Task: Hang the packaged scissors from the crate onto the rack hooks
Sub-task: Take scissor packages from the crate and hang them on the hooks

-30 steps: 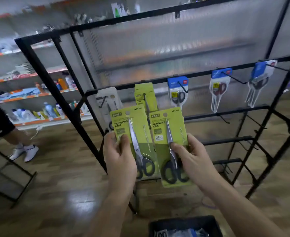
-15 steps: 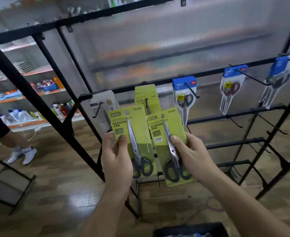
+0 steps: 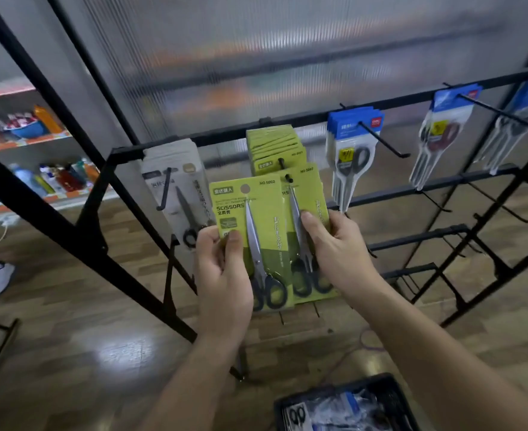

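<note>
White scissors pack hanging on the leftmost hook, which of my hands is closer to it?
Left. The left hand, holding a green pack, sits just at the white pack's lower right corner; the right hand, holding the other green pack, is farther right.

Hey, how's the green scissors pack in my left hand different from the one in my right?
The left-hand pack, gripped by the left hand, has an empty hang hole; the right-hand pack, held by the right hand, seems threaded on the hook. The left-hand pack overlaps the right-hand pack's left edge. Both are green No 5002 cards with black-handled scissors.
</note>
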`<state>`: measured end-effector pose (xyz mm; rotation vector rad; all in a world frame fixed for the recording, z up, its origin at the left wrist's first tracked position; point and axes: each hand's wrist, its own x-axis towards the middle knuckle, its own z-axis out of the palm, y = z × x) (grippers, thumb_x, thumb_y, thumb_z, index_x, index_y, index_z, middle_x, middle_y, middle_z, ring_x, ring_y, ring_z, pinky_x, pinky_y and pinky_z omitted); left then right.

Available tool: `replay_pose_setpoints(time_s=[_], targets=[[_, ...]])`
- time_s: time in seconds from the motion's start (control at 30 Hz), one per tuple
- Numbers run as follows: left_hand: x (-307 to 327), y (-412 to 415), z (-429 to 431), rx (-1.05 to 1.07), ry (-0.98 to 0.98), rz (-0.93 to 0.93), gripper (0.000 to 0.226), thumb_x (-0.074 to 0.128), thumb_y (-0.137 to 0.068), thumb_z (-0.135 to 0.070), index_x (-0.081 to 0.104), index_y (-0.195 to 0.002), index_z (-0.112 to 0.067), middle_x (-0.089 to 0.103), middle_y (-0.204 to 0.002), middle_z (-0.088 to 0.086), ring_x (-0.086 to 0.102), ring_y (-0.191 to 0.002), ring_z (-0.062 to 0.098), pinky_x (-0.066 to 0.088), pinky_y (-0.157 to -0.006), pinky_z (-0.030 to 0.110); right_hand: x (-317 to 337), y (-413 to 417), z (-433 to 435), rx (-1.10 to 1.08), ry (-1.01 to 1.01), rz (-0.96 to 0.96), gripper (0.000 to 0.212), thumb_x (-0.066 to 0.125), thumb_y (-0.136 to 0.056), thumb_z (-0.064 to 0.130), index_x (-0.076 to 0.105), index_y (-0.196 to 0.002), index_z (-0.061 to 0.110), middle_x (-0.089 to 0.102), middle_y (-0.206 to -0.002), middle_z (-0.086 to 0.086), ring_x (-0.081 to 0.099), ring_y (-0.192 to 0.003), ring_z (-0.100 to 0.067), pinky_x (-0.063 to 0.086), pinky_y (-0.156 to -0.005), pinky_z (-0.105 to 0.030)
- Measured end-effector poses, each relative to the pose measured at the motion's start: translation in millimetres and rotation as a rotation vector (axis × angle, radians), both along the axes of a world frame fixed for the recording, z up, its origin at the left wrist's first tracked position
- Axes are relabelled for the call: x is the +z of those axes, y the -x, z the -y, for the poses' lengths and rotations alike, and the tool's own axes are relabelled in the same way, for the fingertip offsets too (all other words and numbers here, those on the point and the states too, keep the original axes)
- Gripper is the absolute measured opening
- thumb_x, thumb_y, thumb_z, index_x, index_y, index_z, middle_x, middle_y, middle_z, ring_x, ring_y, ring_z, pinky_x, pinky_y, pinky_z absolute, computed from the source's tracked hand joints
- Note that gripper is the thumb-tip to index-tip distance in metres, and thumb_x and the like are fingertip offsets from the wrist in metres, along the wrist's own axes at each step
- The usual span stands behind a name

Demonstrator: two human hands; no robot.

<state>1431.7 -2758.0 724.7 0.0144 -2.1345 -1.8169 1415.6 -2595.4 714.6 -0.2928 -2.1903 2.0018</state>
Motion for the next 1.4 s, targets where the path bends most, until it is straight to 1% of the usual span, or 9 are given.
replay_pose_setpoints(time_s=[0.2,0.3,0.43,0.6,0.77,0.93,1.07,1.13,1.4], targets=[[-2,0,-3,-0.051,0.015,0.047,0.017,0.048,-0.107,-0.031,0.050,-0.094,-0.021,0.045,-0.063,-0.014,0.039,-0.051,0.002,0.036,-0.051,0.014,1,34,4,-0.052,-0.080,0.178,0.039,0.055,-0.101,0.052,0.059,-0.083,0.017,0.053,-0.067,-0.001,0.047,-0.060,-0.015,0.037,-0.055,-0.029],[-7,1,-5,-0.097,-0.028,0.068,0.017,0.047,-0.108,-0.032,0.050,-0.093,-0.024,0.047,-0.064,-0.019,0.040,-0.055,0.003,0.037,-0.052,0.016,5,52,3,-0.107,-0.034,0.181,0.044,0.061,-0.096,0.053,0.067,-0.088,0.010,0.065,-0.074,-0.011,0.055,-0.066,-0.020,0.043,-0.062,-0.031],[-9,-3,-9,-0.157,-0.045,0.094,0.016,0.050,-0.108,-0.029,0.055,-0.094,-0.024,0.058,-0.077,-0.011,0.051,-0.067,0.008,0.043,-0.061,0.017,7,67,2,-0.174,0.019,0.214,0.036,0.069,-0.088,0.042,0.056,-0.068,0.015,0.060,-0.066,-0.007,0.053,-0.062,-0.021,0.040,-0.058,-0.031],[-3,1,-19,-0.201,-0.018,0.090,0.014,0.056,-0.106,-0.025,0.063,-0.094,-0.022,0.068,-0.088,0.005,0.062,-0.079,0.022,0.050,-0.066,0.024,6,52,-14,-0.177,-0.154,0.239,0.055,0.056,-0.096,0.059,0.060,-0.125,0.014,0.070,-0.107,-0.002,0.066,-0.092,-0.018,0.052,-0.086,-0.039],[-1,16,-31,-0.205,0.029,0.095,0.015,0.060,-0.104,-0.024,0.066,-0.092,-0.019,0.068,-0.084,0.008,0.058,-0.069,0.019,0.046,-0.062,0.021,12,11,-39,-0.151,-0.194,0.211,0.059,0.036,-0.105,0.056,0.062,-0.120,0.004,0.066,-0.111,-0.026,0.064,-0.104,-0.040,0.053,-0.085,-0.047],[-11,34,-40,-0.105,0.124,0.142,0.030,0.060,-0.104,-0.024,0.051,-0.076,-0.017,0.047,-0.066,-0.008,0.040,-0.053,0.003,0.031,-0.051,0.016,10,-20,-50,-0.027,-0.229,0.211,0.056,0.036,-0.104,0.059,0.062,-0.126,0.014,0.072,-0.106,-0.003,0.068,-0.102,-0.018,0.051,-0.102,-0.049],[-8,56,-44,-0.063,0.216,0.165,0.033,0.057,-0.105,-0.029,0.048,-0.074,-0.022,0.048,-0.068,-0.007,0.046,-0.059,0.007,0.035,-0.054,0.020,14,-40,-54,0.038,-0.288,0.198,0.051,0.036,-0.104,0.058,0.063,-0.096,0.015,0.073,-0.103,-0.006,0.068,-0.100,-0.022,0.052,-0.100,-0.048],[-2,69,-45,-0.065,0.256,0.183,0.032,0.055,-0.106,-0.031,0.051,-0.076,-0.020,0.052,-0.071,-0.004,0.049,-0.063,0.013,0.036,-0.058,0.027,16,-49,-56,0.073,-0.301,0.188,0.039,0.037,-0.106,0.054,0.062,-0.093,0.028,0.073,-0.102,-0.002,0.068,-0.101,-0.018,0.052,-0.099,-0.044],[25,46,-41,0.057,0.843,0.281,0.028,0.052,-0.103,-0.047,0.060,-0.105,-0.020,0.060,-0.092,-0.005,0.056,-0.080,0.018,0.039,-0.059,0.030,17,-84,-79,0.195,-0.413,0.176,0.046,0.052,-0.102,0.050,0.059,-0.138,0.023,0.068,-0.122,0.009,0.062,-0.110,-0.006,0.052,-0.093,-0.028]])
